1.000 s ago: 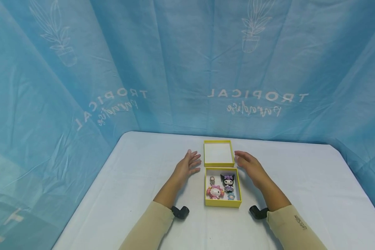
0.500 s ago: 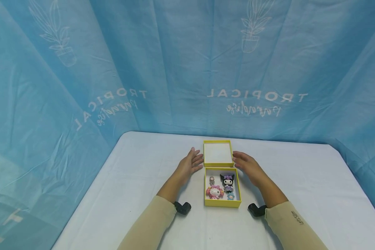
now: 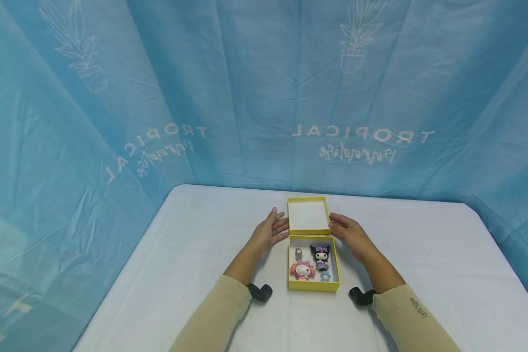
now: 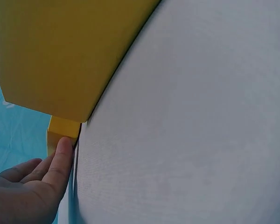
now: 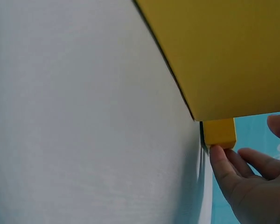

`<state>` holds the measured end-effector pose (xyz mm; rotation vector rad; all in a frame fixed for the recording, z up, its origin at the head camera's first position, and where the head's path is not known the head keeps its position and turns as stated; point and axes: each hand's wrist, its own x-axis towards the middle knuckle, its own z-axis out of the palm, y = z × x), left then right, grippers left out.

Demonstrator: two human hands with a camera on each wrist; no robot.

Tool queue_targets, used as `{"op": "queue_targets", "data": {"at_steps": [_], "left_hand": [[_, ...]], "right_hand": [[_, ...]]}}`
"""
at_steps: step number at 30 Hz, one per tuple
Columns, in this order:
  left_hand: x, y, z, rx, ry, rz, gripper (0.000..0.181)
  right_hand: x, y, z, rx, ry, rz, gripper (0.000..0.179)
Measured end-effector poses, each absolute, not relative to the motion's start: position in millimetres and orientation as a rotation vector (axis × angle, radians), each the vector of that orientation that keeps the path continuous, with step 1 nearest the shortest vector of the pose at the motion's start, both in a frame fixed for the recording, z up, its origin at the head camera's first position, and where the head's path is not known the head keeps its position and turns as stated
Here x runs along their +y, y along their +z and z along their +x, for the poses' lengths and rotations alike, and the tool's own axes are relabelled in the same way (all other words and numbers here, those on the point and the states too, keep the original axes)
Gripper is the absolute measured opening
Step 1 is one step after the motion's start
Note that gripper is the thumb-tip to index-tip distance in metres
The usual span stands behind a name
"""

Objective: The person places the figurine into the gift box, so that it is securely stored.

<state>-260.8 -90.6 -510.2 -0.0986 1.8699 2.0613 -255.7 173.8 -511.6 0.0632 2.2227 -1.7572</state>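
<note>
A yellow box lid [image 3: 309, 216] with a white inside lies open side up behind a yellow box base [image 3: 313, 286]. The base holds several small figures: a black-and-purple one [image 3: 321, 257], a pink one [image 3: 302, 270], a small grey one [image 3: 298, 253] and a small blue one [image 3: 325, 276]. My left hand [image 3: 264, 234] reaches to the lid's left side, fingers extended and fingertips touching it. On the opposite side, my right hand [image 3: 351, 235] touches the lid's right wall with slightly bent fingers. Its thumb [image 5: 278, 127] stands apart from the lid in the right wrist view.
A white-covered table [image 3: 220, 220] lies under everything. Behind it and to the left hangs a blue curtain [image 3: 255, 98] with white lettering and plant prints. The base's yellow wall [image 4: 60, 56] fills the upper left of the left wrist view.
My left hand has moved right and slightly forward until its fingertips meet the lid. The right hand has moved slightly left to the lid's other side. The base and figures have stayed in place.
</note>
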Motion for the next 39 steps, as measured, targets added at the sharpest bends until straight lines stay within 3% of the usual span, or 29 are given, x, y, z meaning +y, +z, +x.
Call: {"op": "queue_targets", "data": {"at_steps": [7,21,39], "left_hand": [[-90,-509,-257,1.87,2.073,-0.083,0.093],[-88,-501,-256,1.912,2.094,-0.043,0.08],[-76,-488,-245,2.072,1.987,-0.031,0.091]], "right_hand": [[172,-508,-250,2.292,-1.737,0.073,0.059],[169,-497,-243,2.382,-1.77,0.081,0.061],[156,-489,-226,2.589,-1.663,-0.029,0.064]]}}
